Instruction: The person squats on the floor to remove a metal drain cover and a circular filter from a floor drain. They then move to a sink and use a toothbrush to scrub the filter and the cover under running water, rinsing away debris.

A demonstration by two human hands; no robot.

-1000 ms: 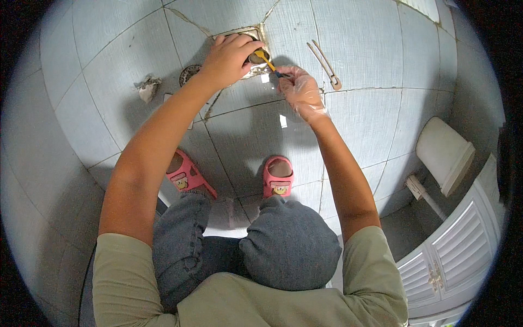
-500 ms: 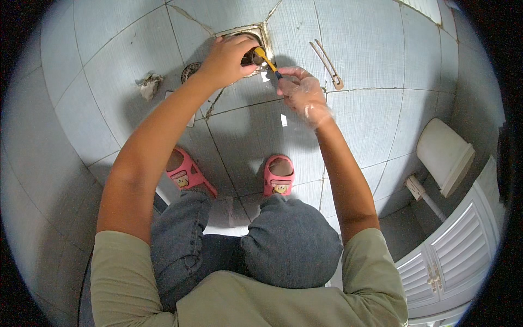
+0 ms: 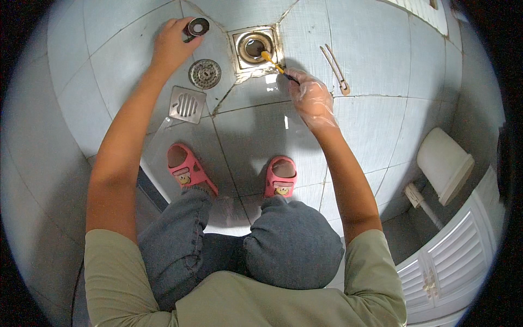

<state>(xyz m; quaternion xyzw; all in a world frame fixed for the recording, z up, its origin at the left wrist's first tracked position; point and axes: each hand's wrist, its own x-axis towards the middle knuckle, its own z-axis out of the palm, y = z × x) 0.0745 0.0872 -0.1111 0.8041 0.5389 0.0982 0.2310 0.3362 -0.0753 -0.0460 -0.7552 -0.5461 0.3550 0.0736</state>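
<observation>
"Where's the black cylinder (image 3: 198, 26)?"

"In the left hand (image 3: 172, 47), up and left of the drain (image 3: 243, 50). Thumb and fingers are curled around its side, and its round end faces up."

"And the right hand (image 3: 311, 100)?"

"It wears a clear glove (image 3: 322, 104), fingers closed on the brush (image 3: 276, 64). The yellow tip is at the drain's ring — whether it touches, I can't tell."

"What's in the way?"

"Left of the drain lies the round strainer (image 3: 205, 74), with the square grate (image 3: 187, 104) just below it. The tongs (image 3: 336, 71) lie to the right, near the gloved hand — and well apart from that, a white bucket (image 3: 442, 163) stands by a pipe (image 3: 429, 207)."

"Nearer the knees?"

"Pink slippers (image 3: 281, 180), on the person's feet."
</observation>
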